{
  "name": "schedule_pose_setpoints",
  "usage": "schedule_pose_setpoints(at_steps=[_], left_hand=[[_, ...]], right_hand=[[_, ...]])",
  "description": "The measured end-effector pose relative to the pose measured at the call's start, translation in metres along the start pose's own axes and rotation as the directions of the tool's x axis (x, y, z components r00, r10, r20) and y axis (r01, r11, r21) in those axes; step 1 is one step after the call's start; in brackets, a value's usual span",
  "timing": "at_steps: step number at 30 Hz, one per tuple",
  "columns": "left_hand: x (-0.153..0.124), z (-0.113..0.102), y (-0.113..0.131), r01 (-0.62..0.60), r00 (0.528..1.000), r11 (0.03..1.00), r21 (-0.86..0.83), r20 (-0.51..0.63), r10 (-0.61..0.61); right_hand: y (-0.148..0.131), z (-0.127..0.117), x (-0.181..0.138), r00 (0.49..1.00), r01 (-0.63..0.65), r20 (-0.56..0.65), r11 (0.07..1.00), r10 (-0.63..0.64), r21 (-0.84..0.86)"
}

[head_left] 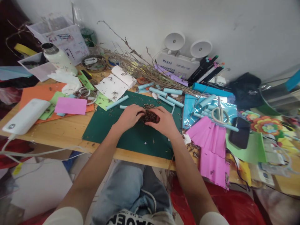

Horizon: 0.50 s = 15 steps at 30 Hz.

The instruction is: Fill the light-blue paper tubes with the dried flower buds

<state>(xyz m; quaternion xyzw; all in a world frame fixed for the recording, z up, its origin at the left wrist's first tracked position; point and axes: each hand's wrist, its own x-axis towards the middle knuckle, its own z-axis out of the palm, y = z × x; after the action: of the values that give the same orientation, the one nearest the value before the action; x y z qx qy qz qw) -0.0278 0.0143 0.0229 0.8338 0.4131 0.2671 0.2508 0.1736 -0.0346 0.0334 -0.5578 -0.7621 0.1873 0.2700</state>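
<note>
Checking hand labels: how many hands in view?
2. The left hand is at the left side of the heap of brown dried bits, the right hand at its right side, both over the green mat. No other hand shows.

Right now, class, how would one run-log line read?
left hand: at dry brown bits | right hand: curved around them | beneath: green sheet | nearby: pale-blue tubes

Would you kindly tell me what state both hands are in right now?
Left hand: curled at the dried brown bits; whether it grips any cannot be told.
Right hand: cupped against them, thumb and fingers apart; grip likewise unclear.
</note>
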Motion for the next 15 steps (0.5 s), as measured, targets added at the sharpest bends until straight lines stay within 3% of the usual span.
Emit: schedule_pose_setpoints(at_steps=[3, 7, 10, 15], left_hand=[[0.002, 0.006, 0.005, 0.06, 0.993, 0.975, -0.214, -0.088, -0.081], [0.004, 0.016, 0.011, 0.142, 0.975, 0.857, -0.495, -0.077, -0.207], [0.006, 0.022, 0.01, 0.177, 0.965, 0.82, -0.544, -0.067, -0.253], [0.007, 0.025, 0.008, 0.205, 0.954, 0.841, -0.5, -0.091, -0.287]], right_hand=[[-0.004, 0.004, 0.0, 0.997, 0.004, -0.081, 0.989, 0.008, 0.146], [-0.006, 0.008, 0.001, 0.967, 0.033, -0.254, 0.967, 0.034, 0.253], [-0.001, 0.009, 0.002, 0.953, -0.024, -0.279, 0.948, 0.118, 0.319], [0.006, 0.009, 0.005, 0.927, -0.148, -0.232, 0.855, 0.295, 0.497]])
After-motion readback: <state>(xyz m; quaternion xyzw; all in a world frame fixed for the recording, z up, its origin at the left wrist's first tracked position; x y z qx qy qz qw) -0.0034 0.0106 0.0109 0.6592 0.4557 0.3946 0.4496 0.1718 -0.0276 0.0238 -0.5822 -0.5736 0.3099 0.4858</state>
